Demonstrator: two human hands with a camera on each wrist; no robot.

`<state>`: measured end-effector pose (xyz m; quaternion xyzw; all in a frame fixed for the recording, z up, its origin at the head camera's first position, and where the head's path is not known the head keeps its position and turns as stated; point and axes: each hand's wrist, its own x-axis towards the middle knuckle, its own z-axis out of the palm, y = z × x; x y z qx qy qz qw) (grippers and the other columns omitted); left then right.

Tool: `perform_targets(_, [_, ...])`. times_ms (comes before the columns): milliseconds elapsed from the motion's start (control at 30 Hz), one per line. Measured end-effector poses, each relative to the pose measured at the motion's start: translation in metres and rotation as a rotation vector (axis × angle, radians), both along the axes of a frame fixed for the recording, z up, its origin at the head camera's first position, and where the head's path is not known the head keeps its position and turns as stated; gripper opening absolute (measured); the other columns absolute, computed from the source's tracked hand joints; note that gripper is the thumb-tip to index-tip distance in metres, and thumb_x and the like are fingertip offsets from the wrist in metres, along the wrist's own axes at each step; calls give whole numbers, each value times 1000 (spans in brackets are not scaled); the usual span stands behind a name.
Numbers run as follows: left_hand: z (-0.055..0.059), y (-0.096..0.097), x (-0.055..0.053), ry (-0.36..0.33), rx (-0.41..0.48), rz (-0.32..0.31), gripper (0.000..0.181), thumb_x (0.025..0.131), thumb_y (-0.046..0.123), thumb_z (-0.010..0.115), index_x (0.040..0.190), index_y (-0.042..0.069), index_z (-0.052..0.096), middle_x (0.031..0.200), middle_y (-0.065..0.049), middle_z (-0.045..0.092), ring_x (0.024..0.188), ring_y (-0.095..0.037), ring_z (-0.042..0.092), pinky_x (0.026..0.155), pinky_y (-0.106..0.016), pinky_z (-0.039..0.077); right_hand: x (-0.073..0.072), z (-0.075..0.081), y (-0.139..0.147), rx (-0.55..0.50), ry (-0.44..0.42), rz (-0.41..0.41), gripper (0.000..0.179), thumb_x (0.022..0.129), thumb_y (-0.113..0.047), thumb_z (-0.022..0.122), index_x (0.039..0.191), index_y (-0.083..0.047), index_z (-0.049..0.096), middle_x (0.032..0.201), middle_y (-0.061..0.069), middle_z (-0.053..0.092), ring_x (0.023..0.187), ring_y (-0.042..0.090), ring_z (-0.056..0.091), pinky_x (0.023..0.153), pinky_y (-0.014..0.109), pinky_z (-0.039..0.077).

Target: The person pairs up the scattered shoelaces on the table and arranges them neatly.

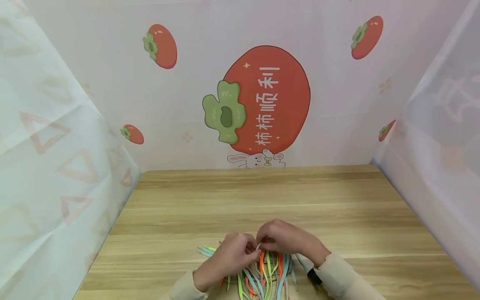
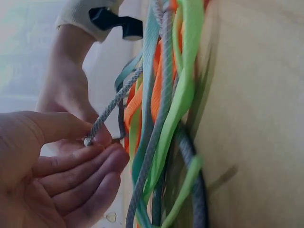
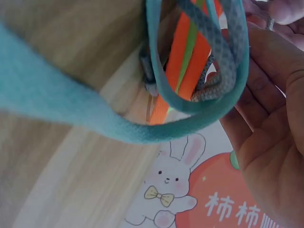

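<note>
The bundle of laces lies on the near part of the wood-grained surface, and I take it as my landmark. My left hand is at its far left, my right hand at its far right, and our fingertips meet over its far edge. With the left I pinch the end of a grey cord between thumb and fingers; the cord slants out of the bundle to that grip, its tip just showing. My right fingers bend in close by that tip, but whether they grip it too I cannot tell. A pale blue lace loops beside my right palm, and orange laces hang behind the loop, all part of the bundle.

I judge that I am at the step of handling this one cord's end, apart from the other strands. The next move seems to call for a firm pinch near the tip and a second hold from the right, without dragging the neighbouring laces along.
</note>
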<state>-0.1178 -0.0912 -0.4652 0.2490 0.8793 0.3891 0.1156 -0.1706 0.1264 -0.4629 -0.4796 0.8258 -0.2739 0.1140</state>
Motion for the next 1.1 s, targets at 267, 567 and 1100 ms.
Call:
perform_targets(267, [-2, -23, -17, -320, 285, -101, 16, 106, 17, 66, 108, 4, 76, 101, -16, 79, 88, -18, 77, 77, -28, 63, -7, 3, 11, -85, -240, -11, 13, 106, -23, 67, 107, -18, 79, 98, -3, 80, 84, -3, 69, 78, 21, 60])
perform_targets(567, [-8, -50, -32, -606, 510, -117, 41, 107, 18, 64, 128, -17, 60, 113, -27, 75, 94, -14, 74, 84, -30, 63, -15, 0, 24, -240, -478, -11, 27, 108, -23, 63, 107, -1, 77, 88, 26, 72, 68, 5, 55, 63, 22, 52])
perform_targets(1100, [-10, -90, -49, -747, 718, -149, 19, 109, 8, 56, 118, 11, 72, 100, 4, 74, 91, -6, 71, 87, -26, 62, -26, -7, 64, -393, -876, -169, 48, 112, -25, 54, 125, 21, 60, 81, -8, 63, 72, 5, 56, 68, 23, 51])
